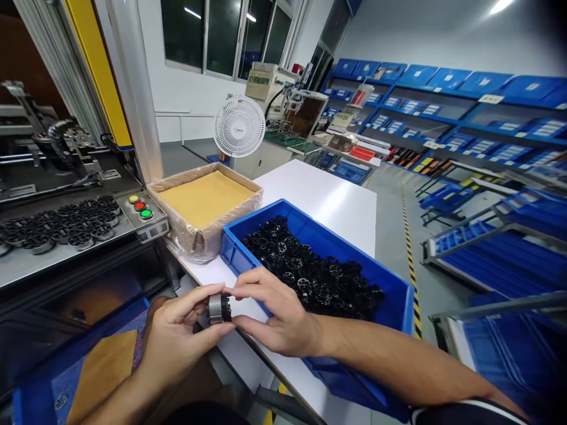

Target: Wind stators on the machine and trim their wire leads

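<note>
Lower centre of frame: metal ring (pixel 215 309) grasped by left grip (pixel 177 333), with thumb below and fingers above; black insert (pixel 227 309) on its right face, pinched at the edge by right grip (pixel 281 313). Held up beside near edge of white surface (pixel 349 203). Judged step: seating insert in ring or checking the fit; cannot tell which. For next move, likely called for: squaring both pieces, pressing evenly. Centre right, blue bin (pixel 234 251) heaped with black parts (pixel 305 265). Behind, plastic-wrapped carton (pixel 208 241). Mid-left, similar rings (pixel 82 233) beside button panel (pixel 128 212).
</note>
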A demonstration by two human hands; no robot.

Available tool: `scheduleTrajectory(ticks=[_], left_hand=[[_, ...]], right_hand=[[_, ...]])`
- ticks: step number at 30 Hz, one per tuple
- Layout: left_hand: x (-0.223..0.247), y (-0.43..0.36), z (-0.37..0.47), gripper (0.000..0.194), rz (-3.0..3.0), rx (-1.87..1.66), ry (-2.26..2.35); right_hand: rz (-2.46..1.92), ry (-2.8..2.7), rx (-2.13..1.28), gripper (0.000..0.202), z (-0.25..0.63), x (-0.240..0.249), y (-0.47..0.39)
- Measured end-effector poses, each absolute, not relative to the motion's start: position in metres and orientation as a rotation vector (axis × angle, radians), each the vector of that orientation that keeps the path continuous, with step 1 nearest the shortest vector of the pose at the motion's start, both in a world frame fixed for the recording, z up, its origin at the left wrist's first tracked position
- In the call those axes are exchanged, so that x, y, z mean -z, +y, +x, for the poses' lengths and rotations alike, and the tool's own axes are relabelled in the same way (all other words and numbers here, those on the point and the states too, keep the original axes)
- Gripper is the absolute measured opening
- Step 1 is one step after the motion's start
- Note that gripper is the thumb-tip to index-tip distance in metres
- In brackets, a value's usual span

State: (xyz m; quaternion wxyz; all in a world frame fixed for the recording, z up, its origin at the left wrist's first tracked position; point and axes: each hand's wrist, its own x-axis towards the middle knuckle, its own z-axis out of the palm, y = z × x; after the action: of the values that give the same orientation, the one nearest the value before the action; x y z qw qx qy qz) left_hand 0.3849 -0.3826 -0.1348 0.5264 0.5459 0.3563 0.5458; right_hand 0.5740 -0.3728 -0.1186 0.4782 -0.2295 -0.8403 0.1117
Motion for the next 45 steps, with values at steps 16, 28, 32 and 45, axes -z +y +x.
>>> scheduleTrajectory(ticks=[16,28,32,45], left_hand=[[0.13,-0.38,0.374,0.045,1.274,-1.022,0.788],[0.145,-0.385,0.375,0.048,1.387,-0.961,0.83],[0.158,-0.391,0.33,0.05,1.571,-1.026,1.09],[0.106,-0.346,0.048,0.027,1.807,-0.903,2.486]], right_hand=[[-0.366,-2.231,0.034,0.021,0.581,0.117,-0.366],[-0.417,-2.293,0.122,0.023,0.582,0.124,-0.363],[-0.504,-2.367,0.194,0.027,0.585,0.129,-0.365],[-1.29,-2.584,-0.173,0.039,0.541,0.128,-0.196]])
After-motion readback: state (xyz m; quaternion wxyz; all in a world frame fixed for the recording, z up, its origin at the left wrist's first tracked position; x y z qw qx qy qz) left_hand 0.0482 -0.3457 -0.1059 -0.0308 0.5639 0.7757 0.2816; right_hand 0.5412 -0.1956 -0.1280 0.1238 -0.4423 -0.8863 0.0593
